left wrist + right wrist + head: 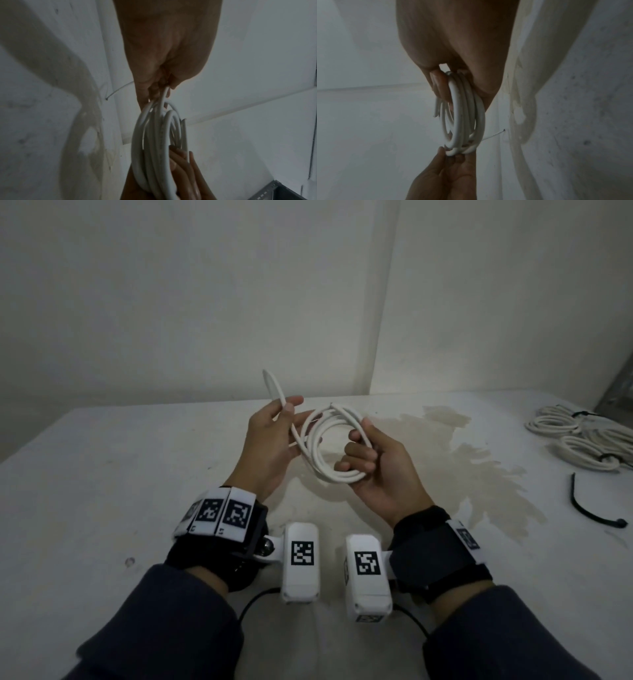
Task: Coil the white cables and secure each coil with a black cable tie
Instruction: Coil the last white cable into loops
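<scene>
light: dim, grey-green | shadows: soft, on table (102, 474) | wrist views: dark, noisy, blurred | edges: wide-angle bending

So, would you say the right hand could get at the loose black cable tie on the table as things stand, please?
Probably not yet: the right hand grips the white cable coil. The black cable tie lies unobstructed to its right on the table, so freeing that hand should suffice.

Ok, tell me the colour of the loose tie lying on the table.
Black tie; clearest in the head view.

smooth white cable (327, 440), stained matt table (102, 474)
</scene>
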`<state>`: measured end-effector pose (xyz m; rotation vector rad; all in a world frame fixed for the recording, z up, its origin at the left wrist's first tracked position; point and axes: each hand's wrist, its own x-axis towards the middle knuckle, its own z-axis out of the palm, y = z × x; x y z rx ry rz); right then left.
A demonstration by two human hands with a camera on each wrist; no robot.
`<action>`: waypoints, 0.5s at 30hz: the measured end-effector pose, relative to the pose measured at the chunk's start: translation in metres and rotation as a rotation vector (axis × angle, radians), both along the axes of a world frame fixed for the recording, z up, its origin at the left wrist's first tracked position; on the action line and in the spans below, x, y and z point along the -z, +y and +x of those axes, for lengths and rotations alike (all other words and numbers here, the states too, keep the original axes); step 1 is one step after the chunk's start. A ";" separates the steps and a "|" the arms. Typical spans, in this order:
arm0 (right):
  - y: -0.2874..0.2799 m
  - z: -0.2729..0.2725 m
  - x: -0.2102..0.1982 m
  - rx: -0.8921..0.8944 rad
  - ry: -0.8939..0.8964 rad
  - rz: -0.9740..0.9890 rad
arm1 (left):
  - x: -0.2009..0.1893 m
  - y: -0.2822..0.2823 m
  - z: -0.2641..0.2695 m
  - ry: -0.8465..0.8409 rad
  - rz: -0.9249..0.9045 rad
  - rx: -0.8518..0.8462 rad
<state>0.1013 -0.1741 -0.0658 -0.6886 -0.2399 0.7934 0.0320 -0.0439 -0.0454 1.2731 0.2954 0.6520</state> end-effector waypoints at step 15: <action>-0.003 -0.002 -0.001 -0.065 -0.127 -0.145 | -0.003 0.007 -0.007 0.096 0.115 0.244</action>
